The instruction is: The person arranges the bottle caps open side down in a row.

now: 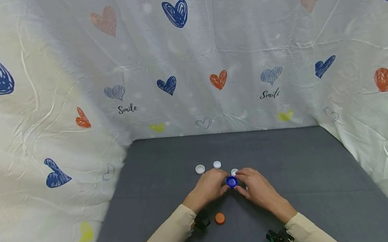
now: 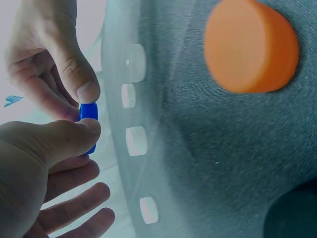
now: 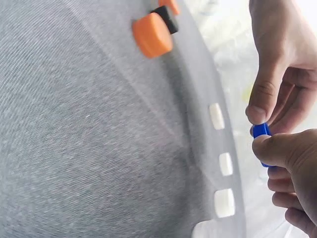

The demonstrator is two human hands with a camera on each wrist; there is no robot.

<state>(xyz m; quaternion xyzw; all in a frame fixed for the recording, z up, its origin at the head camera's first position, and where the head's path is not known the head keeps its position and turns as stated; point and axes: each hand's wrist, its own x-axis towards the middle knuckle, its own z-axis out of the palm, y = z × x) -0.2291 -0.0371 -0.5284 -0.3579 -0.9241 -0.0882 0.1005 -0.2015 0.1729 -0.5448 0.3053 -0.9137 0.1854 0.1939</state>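
Observation:
A small blue bottle cap point(image 1: 232, 181) is held between both hands above the dark cloth, its hollow side showing in the head view. My left hand point(image 1: 209, 188) pinches its left edge with thumb and fingers; the other fingers are spread apart in the left wrist view. From the opposite side my right hand point(image 1: 258, 188) pinches the cap too. In the left wrist view, both thumbs press on the near face of the blue cap point(image 2: 88, 111). Beyond the hands lie white caps point(image 1: 200, 169), several of them in the wrist views.
An orange cap point(image 1: 220, 218) lies on the cloth point(image 1: 318, 202) near the left wrist. A black object point(image 3: 168, 20) and another orange piece show behind it in the right wrist view. Patterned heart curtains point(image 1: 213, 39) hang at the back and sides.

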